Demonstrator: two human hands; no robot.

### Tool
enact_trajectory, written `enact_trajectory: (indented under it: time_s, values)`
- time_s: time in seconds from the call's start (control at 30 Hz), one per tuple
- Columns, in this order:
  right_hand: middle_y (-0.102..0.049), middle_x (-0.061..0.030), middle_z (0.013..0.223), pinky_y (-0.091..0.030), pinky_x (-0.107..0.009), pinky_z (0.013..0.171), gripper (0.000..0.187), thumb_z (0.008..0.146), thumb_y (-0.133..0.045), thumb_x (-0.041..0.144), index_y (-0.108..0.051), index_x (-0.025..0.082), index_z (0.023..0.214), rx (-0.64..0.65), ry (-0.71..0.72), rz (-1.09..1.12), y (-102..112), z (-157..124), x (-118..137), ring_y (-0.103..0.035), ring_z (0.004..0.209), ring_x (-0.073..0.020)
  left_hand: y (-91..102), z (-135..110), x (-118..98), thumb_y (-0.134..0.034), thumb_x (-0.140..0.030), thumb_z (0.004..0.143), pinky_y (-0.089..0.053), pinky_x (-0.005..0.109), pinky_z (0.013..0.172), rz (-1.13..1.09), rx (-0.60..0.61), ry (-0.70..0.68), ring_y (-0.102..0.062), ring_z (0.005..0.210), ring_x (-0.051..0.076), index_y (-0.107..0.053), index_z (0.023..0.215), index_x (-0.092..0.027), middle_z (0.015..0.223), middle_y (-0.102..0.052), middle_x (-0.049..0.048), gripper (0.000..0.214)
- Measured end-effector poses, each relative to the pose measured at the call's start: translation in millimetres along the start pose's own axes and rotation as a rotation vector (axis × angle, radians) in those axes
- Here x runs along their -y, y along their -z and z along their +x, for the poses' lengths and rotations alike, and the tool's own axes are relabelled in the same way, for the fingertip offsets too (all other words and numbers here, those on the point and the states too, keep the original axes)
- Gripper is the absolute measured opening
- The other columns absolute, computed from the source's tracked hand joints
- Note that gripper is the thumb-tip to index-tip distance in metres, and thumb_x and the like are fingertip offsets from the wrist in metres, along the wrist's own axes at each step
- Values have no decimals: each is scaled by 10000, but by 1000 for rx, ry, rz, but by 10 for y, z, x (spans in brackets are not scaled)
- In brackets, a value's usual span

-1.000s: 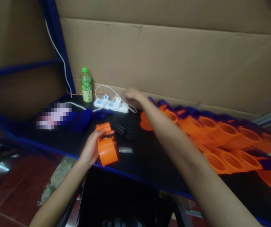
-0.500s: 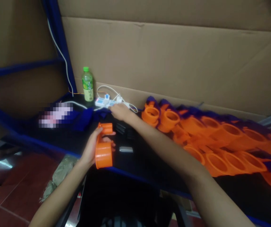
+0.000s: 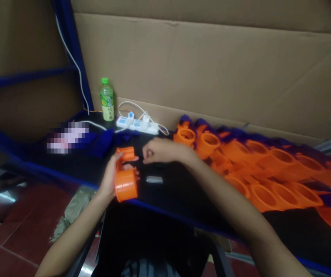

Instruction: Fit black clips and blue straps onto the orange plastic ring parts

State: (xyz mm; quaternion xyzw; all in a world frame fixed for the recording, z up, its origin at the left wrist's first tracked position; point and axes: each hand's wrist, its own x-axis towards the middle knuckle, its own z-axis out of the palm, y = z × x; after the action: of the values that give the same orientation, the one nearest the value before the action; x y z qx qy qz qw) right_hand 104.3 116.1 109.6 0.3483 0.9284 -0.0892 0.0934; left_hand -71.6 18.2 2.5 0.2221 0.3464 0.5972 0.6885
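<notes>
My left hand (image 3: 109, 175) grips an orange plastic part (image 3: 126, 186) made of a wide ring and a smaller ring joined together. Just right of it, above the black table surface (image 3: 177, 192), is my right hand (image 3: 158, 150), its fingers curled together in a pinch. Whatever the pinch holds, if anything, is too small and dark to make out. A small silver flat object (image 3: 154, 179) lies on the table below my right hand.
Several similar orange parts (image 3: 265, 198) with dark blue pieces fill the table's right side. At the back stand a white power strip (image 3: 138, 125) with cables and a green-capped drink bottle (image 3: 107, 100), before a cardboard wall (image 3: 197, 69). Blue cloth (image 3: 102, 142) lies at left.
My right hand has come back from beside the power strip toward the orange part, its fingers now curled. My left hand still holds the part in nearly the same place.
</notes>
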Motion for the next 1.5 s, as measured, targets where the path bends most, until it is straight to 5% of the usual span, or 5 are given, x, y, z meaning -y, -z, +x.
enact_trajectory:
  time_s: [0.2,0.57,0.83,1.3,1.5]
  values:
    - [-730,-55,1001,-431,-275,659,146,867,-714,263,-754,270,1008,-76,-45,-91,-505,-705,248,-683,844,-197,-14,23,38,-597,-529,850,-635,390,584,19,-2,29,-699,528,228,-693,1125,-96,676,-724,93,522]
    - [-726,-56,980,-409,-294,613,201,978,-537,192,-736,226,975,-306,-129,-113,-1005,-847,328,-658,861,-190,-39,8,57,-604,-510,853,-633,370,579,51,-24,4,-714,559,232,-661,1126,-103,657,-718,74,493]
    - [-742,-34,937,-490,-268,729,207,964,-604,383,-763,250,951,-668,-129,435,-651,-751,122,-674,814,-162,-136,-63,65,-713,-396,826,-626,361,535,165,58,-95,-699,529,199,-622,1148,-167,919,-776,111,406]
    - [-721,-20,1046,-441,-226,720,276,1018,-524,356,-765,261,1114,-613,-33,226,-528,-284,235,-661,931,-133,-175,-154,32,-714,-394,839,-608,326,512,239,50,-41,-703,500,232,-673,1124,-122,605,-713,52,396]
    - [-712,-51,1142,-456,-269,794,328,1039,-456,368,-704,247,1218,-558,-253,111,-498,-200,99,-668,1002,-178,-131,-74,56,-728,-432,813,-629,384,533,105,-72,-113,-743,571,254,-612,1214,-155,975,-778,127,501]
